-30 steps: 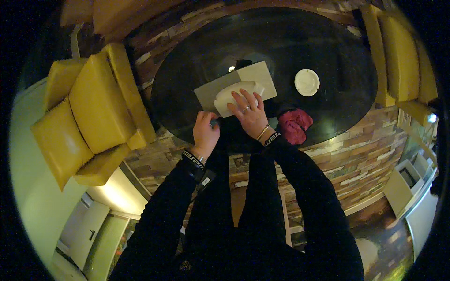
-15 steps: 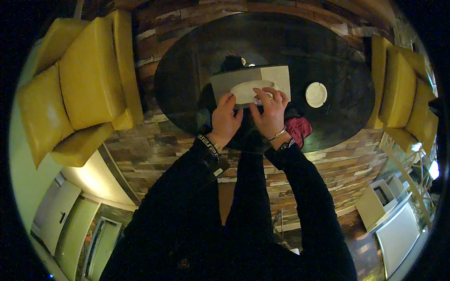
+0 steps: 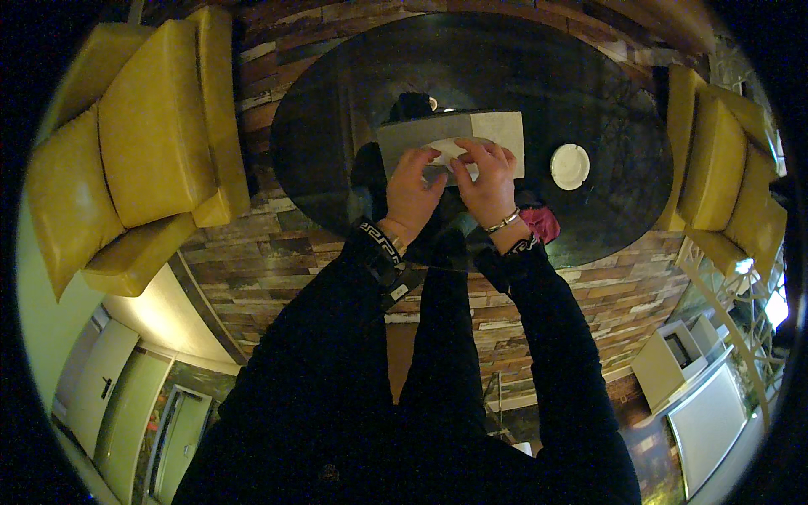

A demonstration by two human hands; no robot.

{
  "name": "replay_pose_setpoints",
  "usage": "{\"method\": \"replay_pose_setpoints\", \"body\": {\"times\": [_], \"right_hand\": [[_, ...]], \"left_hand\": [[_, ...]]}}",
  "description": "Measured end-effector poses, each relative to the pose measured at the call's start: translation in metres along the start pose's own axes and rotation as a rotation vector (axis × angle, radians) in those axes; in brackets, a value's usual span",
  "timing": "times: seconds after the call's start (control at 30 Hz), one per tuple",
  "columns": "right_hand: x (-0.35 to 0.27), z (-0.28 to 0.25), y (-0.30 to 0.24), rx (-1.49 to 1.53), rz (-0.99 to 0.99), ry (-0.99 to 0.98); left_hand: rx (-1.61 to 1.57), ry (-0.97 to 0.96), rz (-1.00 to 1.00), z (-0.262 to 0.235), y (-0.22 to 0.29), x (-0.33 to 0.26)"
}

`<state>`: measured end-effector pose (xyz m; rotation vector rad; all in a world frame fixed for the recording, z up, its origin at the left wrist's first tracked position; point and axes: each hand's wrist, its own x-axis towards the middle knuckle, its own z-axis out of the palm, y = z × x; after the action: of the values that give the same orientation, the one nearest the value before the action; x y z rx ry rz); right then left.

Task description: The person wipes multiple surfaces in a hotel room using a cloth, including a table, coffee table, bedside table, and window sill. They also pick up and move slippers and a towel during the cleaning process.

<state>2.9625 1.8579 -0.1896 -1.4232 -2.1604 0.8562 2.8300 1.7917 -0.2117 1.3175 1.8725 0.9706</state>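
Both hands meet over a grey and pale board-like rectangle, which may be a box or a sheet, on the dark oval table. Between their fingertips is a soft white piece, thin like paper or cloth; its kind cannot be made out. My left hand is closed, thumb and fingers pinching the piece's left side. My right hand is closed too, bent fingers and thumb pinching its right side. Fingers hide part of the white piece.
A round white ashtray stands right of the rectangle. Crumpled red cloth lies by my right wrist, and a dark object behind the rectangle. Yellow armchairs flank the table. The floor has a wood-plank pattern.
The white piece showed as a wide oval earlier; now less of it shows, with my hands closer together around it. My left fingers have moved up and right.
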Motion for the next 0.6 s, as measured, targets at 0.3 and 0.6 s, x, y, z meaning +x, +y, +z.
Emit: {"method": "replay_pose_setpoints", "body": {"times": [0.3, 0.6], "right_hand": [[-0.008, -0.005, -0.011, -0.227, -0.074, -0.003], [-0.003, -0.013, -0.006, -0.038, -0.113, -0.109]], "left_hand": [[0.033, -0.051, -0.074, -0.002, 0.001, -0.001], [0.021, -0.059, -0.055, 0.01, -0.003, -0.004]]}}
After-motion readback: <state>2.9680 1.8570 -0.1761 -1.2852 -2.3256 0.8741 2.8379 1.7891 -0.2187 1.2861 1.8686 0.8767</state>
